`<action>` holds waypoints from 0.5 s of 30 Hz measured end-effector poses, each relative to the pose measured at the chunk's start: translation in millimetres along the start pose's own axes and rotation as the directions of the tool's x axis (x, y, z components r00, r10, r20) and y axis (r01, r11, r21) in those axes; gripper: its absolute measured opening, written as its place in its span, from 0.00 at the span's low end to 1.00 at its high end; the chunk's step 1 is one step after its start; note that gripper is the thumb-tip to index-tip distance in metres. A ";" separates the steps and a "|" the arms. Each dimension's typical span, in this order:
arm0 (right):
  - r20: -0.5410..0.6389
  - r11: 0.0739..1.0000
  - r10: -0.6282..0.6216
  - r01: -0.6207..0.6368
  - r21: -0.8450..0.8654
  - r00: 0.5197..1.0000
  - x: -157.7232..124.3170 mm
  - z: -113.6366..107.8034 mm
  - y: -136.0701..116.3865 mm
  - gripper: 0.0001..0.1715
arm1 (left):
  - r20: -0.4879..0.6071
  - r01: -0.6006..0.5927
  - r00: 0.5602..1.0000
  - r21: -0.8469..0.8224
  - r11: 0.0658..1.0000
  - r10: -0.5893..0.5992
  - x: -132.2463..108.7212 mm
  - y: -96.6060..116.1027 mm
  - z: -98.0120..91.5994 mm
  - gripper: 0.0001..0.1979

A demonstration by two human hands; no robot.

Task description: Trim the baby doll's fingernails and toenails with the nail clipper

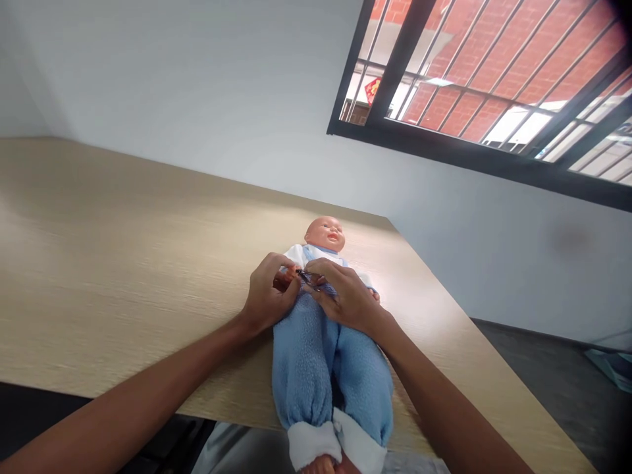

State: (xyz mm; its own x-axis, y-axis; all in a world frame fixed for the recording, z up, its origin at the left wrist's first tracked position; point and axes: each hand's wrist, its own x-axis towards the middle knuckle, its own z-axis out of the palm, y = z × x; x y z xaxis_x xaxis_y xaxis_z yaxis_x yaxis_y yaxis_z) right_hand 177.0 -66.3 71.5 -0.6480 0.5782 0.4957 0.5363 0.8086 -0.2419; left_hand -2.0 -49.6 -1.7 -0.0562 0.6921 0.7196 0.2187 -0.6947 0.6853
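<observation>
A baby doll [303, 355] in fuzzy blue trousers with white cuffs and a blue and white top lies on its back on the table, its head at the far end and its feet past the near edge. My left hand [266, 296] is closed around the doll's small hand [290, 272] on the left side. Between the fingers of my right hand [350, 299] is a small metal nail clipper [305, 278], its tip at the doll's fingers. My fingers partly cover the clipper and the doll's chest. The doll's other hand [375, 295] rests beyond my right wrist.
The pale wooden table [123, 263] stretches left, its right edge running diagonally beside my right forearm. Behind it rises a white wall [197, 85] with a dark-framed, barred window [469, 141] at upper right. Dark floor [533, 375] shows at the right.
</observation>
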 end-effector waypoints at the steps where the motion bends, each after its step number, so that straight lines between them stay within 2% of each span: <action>1: 0.006 1.000 -0.005 0.005 -0.015 1.000 0.1 -0.5 -0.8 0.10 | 0.001 0.001 1.000 -0.003 1.000 -0.001 0.1 0.0 -0.1 0.08; 4: 0.028 0.998 -0.025 0.027 -0.059 0.999 0.4 -1.3 -2.7 0.13 | 0.003 0.007 1.000 -0.010 1.000 -0.007 -0.1 -0.8 0.1 0.08; 9: 0.052 0.990 -0.066 0.072 -0.125 0.996 1.6 -2.1 -5.7 0.07 | 0.014 0.026 1.000 -0.019 0.999 -0.026 0.2 -1.7 0.4 0.06; 15: 0.056 0.980 -0.085 0.094 -0.173 0.995 2.1 -2.3 -8.3 0.08 | 0.025 0.043 0.999 -0.030 0.999 -0.042 0.8 -0.2 0.0 0.07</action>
State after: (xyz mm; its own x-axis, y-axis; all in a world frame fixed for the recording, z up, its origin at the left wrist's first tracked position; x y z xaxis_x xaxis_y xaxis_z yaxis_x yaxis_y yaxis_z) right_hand 172.4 -72.1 76.5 -0.7207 0.5125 0.4669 0.5588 0.8280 -0.0464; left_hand -2.1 -49.0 -1.3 -0.0405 0.7255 0.6870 0.1868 -0.6700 0.7185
